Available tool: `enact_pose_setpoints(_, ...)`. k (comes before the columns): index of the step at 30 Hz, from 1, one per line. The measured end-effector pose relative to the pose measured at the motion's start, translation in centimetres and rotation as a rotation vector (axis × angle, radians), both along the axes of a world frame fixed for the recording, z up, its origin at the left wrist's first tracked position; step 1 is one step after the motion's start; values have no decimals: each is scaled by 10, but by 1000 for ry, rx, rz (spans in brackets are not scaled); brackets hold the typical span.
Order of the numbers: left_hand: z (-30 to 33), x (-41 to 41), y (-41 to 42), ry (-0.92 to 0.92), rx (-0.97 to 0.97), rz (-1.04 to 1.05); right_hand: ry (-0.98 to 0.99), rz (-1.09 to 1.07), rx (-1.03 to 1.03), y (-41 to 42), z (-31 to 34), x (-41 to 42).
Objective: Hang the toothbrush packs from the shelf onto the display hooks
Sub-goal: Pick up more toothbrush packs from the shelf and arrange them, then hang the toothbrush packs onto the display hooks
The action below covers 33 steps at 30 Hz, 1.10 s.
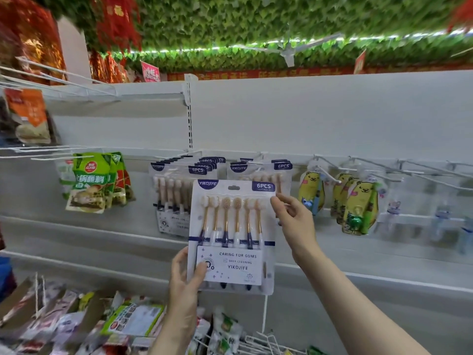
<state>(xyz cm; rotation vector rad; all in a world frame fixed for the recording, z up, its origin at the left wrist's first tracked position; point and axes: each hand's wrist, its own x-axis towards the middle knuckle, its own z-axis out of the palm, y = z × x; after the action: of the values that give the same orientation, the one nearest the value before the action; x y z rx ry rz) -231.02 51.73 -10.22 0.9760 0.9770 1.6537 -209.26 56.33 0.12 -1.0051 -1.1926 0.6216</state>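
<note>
Toothbrush pack held upright w/ both hands in front of the display rail, just below & in front of two rows of same packs already hung. Left hand grips the bottom-left corner, thumb curled over the front label, fingers behind, prob to take the weight & keep it square. Right hand pinches the top-right edge near the "6PCS" tag w/ fingertips, prob to steer the hang slot toward a hook.

Hung packs on left hook & right hook sit behind the held one, so it covers much of both. Can't tell which hook is the target; hook tips there aren't clear. Left fingers behind pack are hidden. Yellow bear packs hang to the right, green snack bags to the left; edges blurry. Goods on lower shelf are cut off at the bottom, hard to read
</note>
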Motion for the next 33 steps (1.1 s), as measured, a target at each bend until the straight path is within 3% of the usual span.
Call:
enact_pose_setpoints(20, 18, 41, 45, 29, 87, -55, 40, -43, 35, 16, 36, 34)
enact_pose_setpoints(33, 16, 49, 103, 242, -12, 2, -79, -92, -88, 41, 39, 42)
